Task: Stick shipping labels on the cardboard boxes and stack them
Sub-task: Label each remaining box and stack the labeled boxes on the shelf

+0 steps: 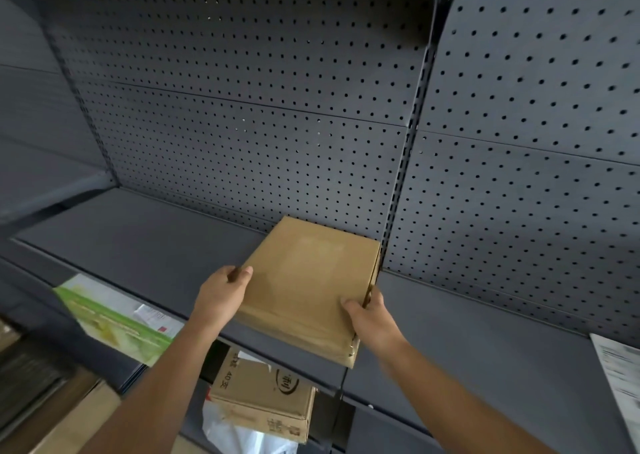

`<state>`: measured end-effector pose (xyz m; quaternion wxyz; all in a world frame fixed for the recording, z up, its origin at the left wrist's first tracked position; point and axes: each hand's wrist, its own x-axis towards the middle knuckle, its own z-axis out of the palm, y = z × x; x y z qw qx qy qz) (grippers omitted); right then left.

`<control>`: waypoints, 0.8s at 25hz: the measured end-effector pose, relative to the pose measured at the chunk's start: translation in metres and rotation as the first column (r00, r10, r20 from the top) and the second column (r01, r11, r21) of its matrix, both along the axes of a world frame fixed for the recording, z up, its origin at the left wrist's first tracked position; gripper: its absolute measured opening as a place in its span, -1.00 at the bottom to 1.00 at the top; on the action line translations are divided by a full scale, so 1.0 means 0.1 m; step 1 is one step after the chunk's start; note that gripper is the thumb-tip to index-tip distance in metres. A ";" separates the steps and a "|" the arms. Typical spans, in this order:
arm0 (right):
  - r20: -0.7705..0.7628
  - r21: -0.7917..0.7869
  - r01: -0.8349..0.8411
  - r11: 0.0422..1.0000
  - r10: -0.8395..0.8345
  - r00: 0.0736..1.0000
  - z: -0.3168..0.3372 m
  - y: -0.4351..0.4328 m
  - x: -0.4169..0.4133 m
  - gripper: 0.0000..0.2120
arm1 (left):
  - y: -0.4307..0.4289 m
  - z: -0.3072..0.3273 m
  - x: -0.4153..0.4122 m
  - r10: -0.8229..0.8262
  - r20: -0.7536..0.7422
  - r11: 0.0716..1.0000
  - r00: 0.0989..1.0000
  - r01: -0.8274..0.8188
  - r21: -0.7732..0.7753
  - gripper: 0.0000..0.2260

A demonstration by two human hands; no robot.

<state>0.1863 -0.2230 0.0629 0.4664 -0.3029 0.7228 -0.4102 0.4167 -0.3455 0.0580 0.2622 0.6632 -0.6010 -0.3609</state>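
A flat brown cardboard box (304, 280) lies on the dark grey shelf (138, 242), its far corner against the pegboard back. Its near end overhangs the shelf's front edge. My left hand (221, 298) grips the box's left side, thumb on top. My right hand (370, 315) holds the box's right side near its front corner. No label shows on the box's top face. A sheet of printed labels (620, 381) lies on the shelf at the far right.
A perforated grey pegboard (259, 107) backs the shelf, split by a slotted upright (412, 135). Below the shelf sit a printed cardboard box (263, 398) on white plastic, a green and white box (114, 318) with a label, and brown boxes at the lower left.
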 end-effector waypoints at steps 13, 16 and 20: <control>-0.026 -0.118 0.220 0.968 -0.224 0.974 0.36 1.10 -1.07 -0.48 | 1.13 0.44 -1.16 -0.086 -0.367 0.982 0.926 0.140 0.124 -0.74; -0.030 -0.130 0.291 0.948 -0.297 0.954 0.35 1.48 -1.33 -0.51 | 1.32 0.43 -1.52 -0.167 -0.355 0.966 0.920 0.226 0.129 -0.69; -0.054 -0.118 0.375 0.919 -0.384 0.922 0.30 1.87 -1.64 -0.50 | 1.55 0.34 -1.95 -0.235 -0.318 0.943 0.918 0.295 0.155 -0.65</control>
